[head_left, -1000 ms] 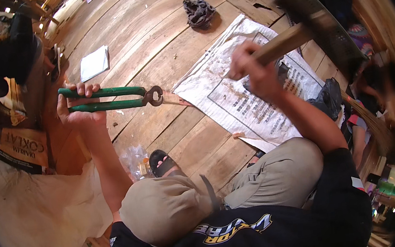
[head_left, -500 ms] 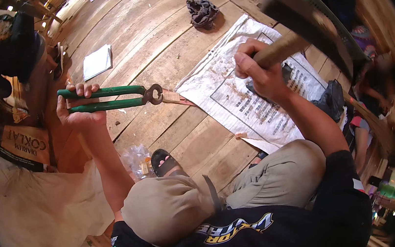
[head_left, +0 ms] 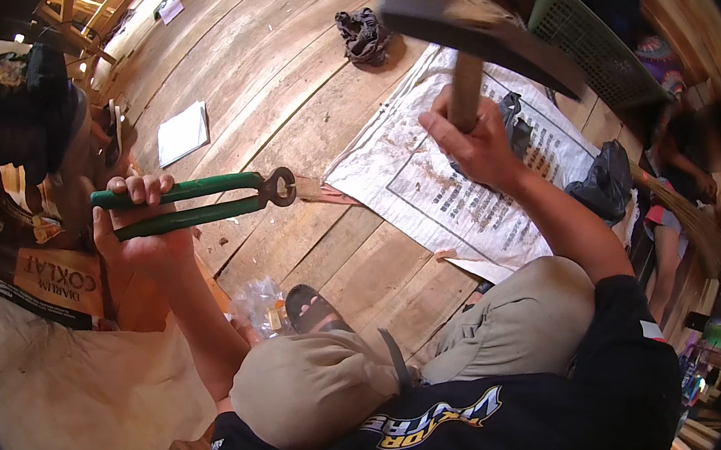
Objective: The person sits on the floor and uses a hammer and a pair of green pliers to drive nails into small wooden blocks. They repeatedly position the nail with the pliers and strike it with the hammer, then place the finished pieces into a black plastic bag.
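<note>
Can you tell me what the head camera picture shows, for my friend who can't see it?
The right hand raises a wooden-handled hammer, and the left hand grips green-handled pincers pinching a small metal piece. Below lie a wooden plank floor and a spread newspaper.

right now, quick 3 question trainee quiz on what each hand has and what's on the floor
1. True or false: the left hand holds green-handled pincers.
2. What does the right hand grip? A) saw B) hammer C) brush
3. What does the newspaper sheet lie on?

Key: 1 true. 2 B; it holds the wooden handle, dark head raised. 3 the plank floor.
</note>
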### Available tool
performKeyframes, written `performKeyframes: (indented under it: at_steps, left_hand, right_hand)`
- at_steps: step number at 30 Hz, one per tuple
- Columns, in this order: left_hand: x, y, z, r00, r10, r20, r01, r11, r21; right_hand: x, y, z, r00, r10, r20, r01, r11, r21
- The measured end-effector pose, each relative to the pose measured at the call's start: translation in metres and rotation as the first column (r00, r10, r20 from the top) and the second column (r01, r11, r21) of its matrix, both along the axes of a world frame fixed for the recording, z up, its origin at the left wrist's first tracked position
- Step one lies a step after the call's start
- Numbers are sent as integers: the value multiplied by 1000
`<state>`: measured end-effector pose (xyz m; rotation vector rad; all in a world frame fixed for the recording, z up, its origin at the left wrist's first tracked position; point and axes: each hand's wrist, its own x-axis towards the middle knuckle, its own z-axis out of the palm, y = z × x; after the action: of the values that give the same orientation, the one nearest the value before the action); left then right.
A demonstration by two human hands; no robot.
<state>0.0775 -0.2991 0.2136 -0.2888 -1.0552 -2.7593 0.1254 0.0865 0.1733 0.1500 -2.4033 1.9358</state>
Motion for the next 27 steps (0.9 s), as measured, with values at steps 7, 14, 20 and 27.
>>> performKeyframes:
  at_steps: [7, 14, 20, 27]
  left_hand:
    - [-7, 44, 32, 999, -25, 49, 29, 995, -92]
    - [-20, 32, 63, 993, -118, -24, 113, 982, -148]
    - [-35, 61, 49, 991, -118, 55, 126, 976, -175]
    - [-38, 91, 12, 988, -73, 133, 91, 987, -133]
  right_hand:
    - [29, -1, -113, 910, 187, 370, -377, 744, 551]
    - [61, 15, -105, 900, 68, 431, -235, 908, 347]
    - [39, 27, -9, 995, 53, -87, -72, 971, -227]
    - [64, 7, -132, 849, 107, 517, -334, 868, 369]
